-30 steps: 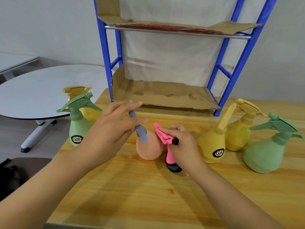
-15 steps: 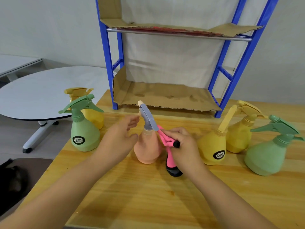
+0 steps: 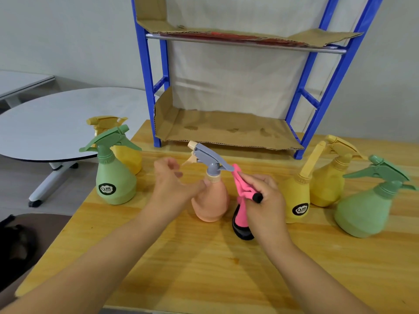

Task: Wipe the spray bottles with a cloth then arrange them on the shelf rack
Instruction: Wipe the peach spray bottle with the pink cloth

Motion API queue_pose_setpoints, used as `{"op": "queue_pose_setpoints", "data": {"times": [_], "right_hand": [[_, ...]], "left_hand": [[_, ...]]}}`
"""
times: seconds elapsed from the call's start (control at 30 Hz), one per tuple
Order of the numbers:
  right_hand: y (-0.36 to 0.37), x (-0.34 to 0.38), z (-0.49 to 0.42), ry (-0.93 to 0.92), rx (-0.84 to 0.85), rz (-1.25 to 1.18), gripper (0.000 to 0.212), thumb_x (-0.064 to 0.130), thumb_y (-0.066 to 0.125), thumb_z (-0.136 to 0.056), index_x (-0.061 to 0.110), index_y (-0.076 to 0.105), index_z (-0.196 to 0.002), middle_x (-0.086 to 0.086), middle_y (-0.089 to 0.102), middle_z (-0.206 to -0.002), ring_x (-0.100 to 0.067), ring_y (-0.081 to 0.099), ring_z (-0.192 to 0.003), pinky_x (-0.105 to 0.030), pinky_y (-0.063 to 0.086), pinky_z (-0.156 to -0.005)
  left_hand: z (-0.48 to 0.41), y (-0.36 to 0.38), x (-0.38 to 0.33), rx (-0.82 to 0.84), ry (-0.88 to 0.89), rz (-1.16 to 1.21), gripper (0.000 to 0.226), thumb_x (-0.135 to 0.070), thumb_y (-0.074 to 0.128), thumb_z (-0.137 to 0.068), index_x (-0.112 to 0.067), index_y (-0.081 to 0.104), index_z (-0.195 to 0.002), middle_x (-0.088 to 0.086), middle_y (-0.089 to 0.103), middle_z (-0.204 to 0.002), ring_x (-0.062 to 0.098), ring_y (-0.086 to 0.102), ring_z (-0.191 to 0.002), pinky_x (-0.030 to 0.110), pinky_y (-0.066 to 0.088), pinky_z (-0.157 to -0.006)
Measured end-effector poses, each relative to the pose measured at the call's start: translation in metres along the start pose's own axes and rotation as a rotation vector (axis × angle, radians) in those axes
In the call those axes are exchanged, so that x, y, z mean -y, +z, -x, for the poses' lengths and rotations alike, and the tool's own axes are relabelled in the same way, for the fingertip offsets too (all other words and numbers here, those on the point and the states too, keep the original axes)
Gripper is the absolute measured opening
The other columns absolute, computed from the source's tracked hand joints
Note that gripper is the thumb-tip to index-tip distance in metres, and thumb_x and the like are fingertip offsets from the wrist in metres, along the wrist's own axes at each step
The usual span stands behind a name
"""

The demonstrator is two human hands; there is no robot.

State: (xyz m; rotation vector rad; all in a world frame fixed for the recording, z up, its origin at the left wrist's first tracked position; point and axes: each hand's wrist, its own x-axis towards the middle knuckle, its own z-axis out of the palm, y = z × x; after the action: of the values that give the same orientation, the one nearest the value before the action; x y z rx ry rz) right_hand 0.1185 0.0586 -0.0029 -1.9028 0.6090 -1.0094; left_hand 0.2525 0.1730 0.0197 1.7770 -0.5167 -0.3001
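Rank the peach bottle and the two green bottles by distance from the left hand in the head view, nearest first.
1. Peach bottle, at the left hand's thumb.
2. Left green bottle, to its left.
3. Right green bottle, far right.

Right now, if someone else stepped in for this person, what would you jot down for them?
Left hand: open, thumb touching the neck of the peach bottle.
Right hand: grips the pink cloth at the back of its grey spray head.
On the wooden table: peach bottle centre; left green bottle, left yellow bottle; labelled yellow bottle, second yellow bottle, right green bottle.
Done: nothing shelved; the shelf rack holds no bottles.
Left: finish wiping, shelve all six. Which are already wiped, I cannot tell.
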Motion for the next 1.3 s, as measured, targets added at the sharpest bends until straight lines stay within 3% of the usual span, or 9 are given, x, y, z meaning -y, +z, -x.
{"op": "queue_pose_setpoints", "data": {"times": [0.13,0.3,0.47,0.6,0.73,0.83,0.9,1.1,1.3], "right_hand": [[0.008,-0.004,0.019,-0.13,-0.036,-0.021,0.061,-0.025,0.058,-0.067,0.02,0.069,-0.106,0.009,0.055,-0.102,-0.004,0.054,-0.099,-0.016,0.045,-0.083],[0.016,-0.007,0.028,-0.375,-0.033,0.041,0.055,-0.014,0.054,-0.066,0.016,0.067,-0.11,0.009,0.052,-0.107,-0.021,0.054,-0.102,-0.034,0.048,-0.084],[0.018,0.002,0.006,-0.638,-0.048,0.327,0.027,0.004,0.063,-0.081,0.012,0.07,-0.107,-0.002,0.057,-0.104,-0.022,0.052,-0.091,-0.022,0.041,-0.078],[0.021,-0.011,-0.006,-0.692,0.031,0.497,0.041,-0.001,0.061,-0.077,0.02,0.065,-0.112,-0.002,0.052,-0.103,-0.026,0.05,-0.087,-0.034,0.046,-0.066],[0.015,-0.028,0.003,-0.739,0.221,0.577,0.05,-0.004,0.073,-0.061,0.019,0.067,-0.105,-0.002,0.055,-0.098,-0.023,0.046,-0.087,-0.038,0.047,-0.059],[0.011,-0.029,0.006,-0.693,0.276,0.599,0.052,-0.005,0.078,-0.055,0.02,0.07,-0.1,-0.004,0.061,-0.094,-0.021,0.045,-0.087,-0.036,0.047,-0.058],[0.01,-0.027,0.004,-0.678,0.235,0.562,0.051,-0.008,0.073,-0.059,0.018,0.069,-0.103,-0.006,0.061,-0.096,-0.023,0.047,-0.089,-0.038,0.048,-0.061],[0.015,-0.013,-0.01,-0.679,0.106,0.538,0.047,-0.011,0.073,-0.065,0.013,0.071,-0.105,-0.011,0.061,-0.101,-0.024,0.048,-0.092,-0.033,0.048,-0.068],[0.022,-0.021,-0.007,-0.707,0.206,0.562,0.054,-0.006,0.074,-0.069,0.021,0.065,-0.115,-0.002,0.052,-0.096,-0.021,0.041,-0.086,-0.027,0.04,-0.064]], "left_hand": [[-0.007,-0.007,-0.016,0.214,0.182,0.039,0.055,-0.012,0.077,-0.071,-0.036,0.047,-0.11,-0.018,0.055,-0.11,-0.001,0.053,-0.103,0.019,0.042,-0.086],[-0.006,-0.01,-0.016,0.159,0.245,-0.058,0.003,-0.019,0.069,-0.082,-0.017,0.07,-0.08,0.006,0.069,-0.07,0.02,0.06,-0.067,0.041,0.048,-0.067],[0.006,-0.01,-0.022,0.118,0.318,-0.349,0.037,-0.033,0.061,-0.086,-0.015,0.06,-0.054,-0.006,0.06,-0.049,0.004,0.046,-0.042,0.026,0.032,-0.048],[0.003,-0.021,-0.031,0.245,0.303,-0.388,0.044,-0.044,0.05,-0.088,-0.021,0.063,-0.054,-0.007,0.06,-0.051,0.005,0.048,-0.047,0.027,0.035,-0.052],[-0.012,-0.036,-0.03,0.293,0.231,-0.276,0.037,-0.044,0.036,-0.074,-0.029,0.07,-0.071,-0.007,0.07,-0.075,0.015,0.058,-0.076,0.042,0.048,-0.077],[-0.028,-0.03,-0.031,0.228,0.305,-0.295,0.026,-0.022,0.05,-0.087,-0.035,0.063,-0.105,-0.017,0.066,-0.089,0.005,0.057,-0.083,0.034,0.049,-0.083],[-0.037,-0.025,-0.039,0.347,0.433,-0.312,0.052,-0.003,0.054,-0.087,-0.034,0.05,-0.129,-0.017,0.059,-0.113,-0.004,0.053,-0.1,0.019,0.045,-0.089],[-0.059,-0.019,-0.057,0.548,0.718,-0.551,0.028,-0.01,0.06,-0.088,-0.024,0.065,-0.112,-0.011,0.058,-0.126,0.006,0.041,-0.126,0.016,0.03,-0.103],[-0.058,-0.022,-0.058,0.519,0.667,-0.551,0.019,-0.012,0.057,-0.089,-0.022,0.065,-0.103,-0.012,0.066,-0.097,0.005,0.058,-0.093,0.031,0.048,-0.084]]}}
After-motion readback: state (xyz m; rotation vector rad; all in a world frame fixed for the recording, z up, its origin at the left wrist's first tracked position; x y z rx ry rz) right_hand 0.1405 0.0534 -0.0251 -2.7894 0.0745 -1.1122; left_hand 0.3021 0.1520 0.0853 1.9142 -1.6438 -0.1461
